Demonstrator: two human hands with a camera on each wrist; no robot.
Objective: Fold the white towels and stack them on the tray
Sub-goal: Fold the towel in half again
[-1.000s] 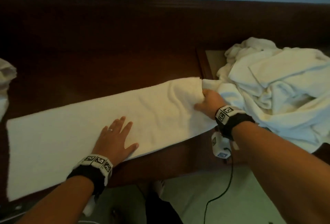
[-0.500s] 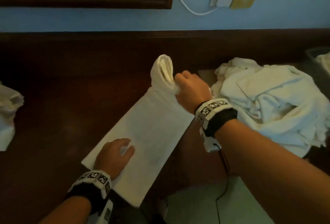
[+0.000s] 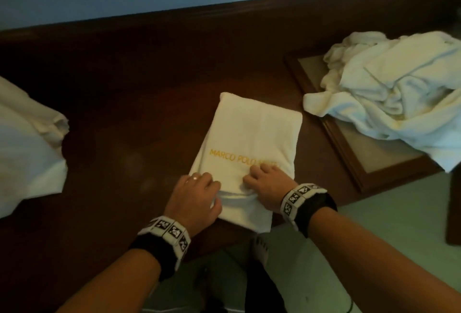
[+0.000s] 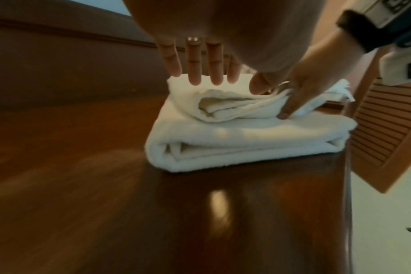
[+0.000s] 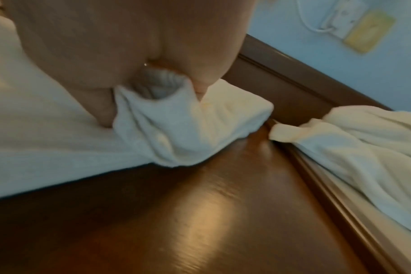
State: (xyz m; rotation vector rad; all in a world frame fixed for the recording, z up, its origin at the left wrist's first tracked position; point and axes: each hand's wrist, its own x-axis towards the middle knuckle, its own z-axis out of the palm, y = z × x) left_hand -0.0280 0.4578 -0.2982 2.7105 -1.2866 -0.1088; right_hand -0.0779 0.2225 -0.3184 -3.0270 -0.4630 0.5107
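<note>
A folded white towel [image 3: 252, 135] with gold lettering lies on the dark wooden table [image 3: 129, 118], its near edge at the table's front. My left hand [image 3: 209, 188] arches over the near left corner, and in the left wrist view its straight fingertips [image 4: 195, 77] press down on the top layer. My right hand [image 3: 259, 178] grips the bunched near edge of the upper layer [image 5: 167, 118] between thumb and fingers. On the right, a wooden tray [image 3: 346, 148] holds a heap of unfolded white towels [image 3: 399, 93].
More white cloth [image 3: 25, 148] lies at the table's left end. A dark wooden back panel [image 3: 224, 28] runs along the far side under a blue wall. The table's front edge is right below my wrists, with pale floor [image 3: 374, 250] beyond it.
The towel went from a long strip to a compact rectangle: my right hand lifted the right end and folded it over. Both hands now sit together at the towel's near edge.
</note>
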